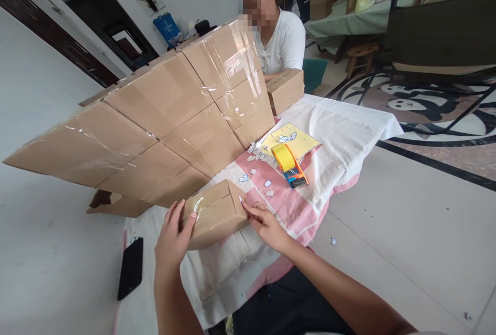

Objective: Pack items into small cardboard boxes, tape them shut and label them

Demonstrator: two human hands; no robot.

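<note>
Small cardboard box (215,213) sits at the near edge of the table (349,133), on the white and pink cloth (287,206) — plain brown, flaps closed, clear tape glinting along the top seam, long side facing the camera. Left hand (172,237) wraps the box's left end, fingers spread over the top corner; grip is loose, partly open, steadying rather than clamping. Right hand (265,224) is at the box's right end, fingers nearly flat, fingertips touching the corner; whether it pinches anything there — cannot tell. Just behind the box and touching distance away, a big stack of taped boxes (166,118) fills the left half of the table and blocks the view past it. Right of the stack: scattered white paper scraps (256,162), a yellow sheet (294,139), and an orange tape dispenser (289,164) lying on the cloth, near the box but apart from it. One more small box (284,90) sits at the far end in front of a seated person in a white shirt (284,41). Black phone (130,268) lies at the table's near left corner, well left of the left hand.
</note>
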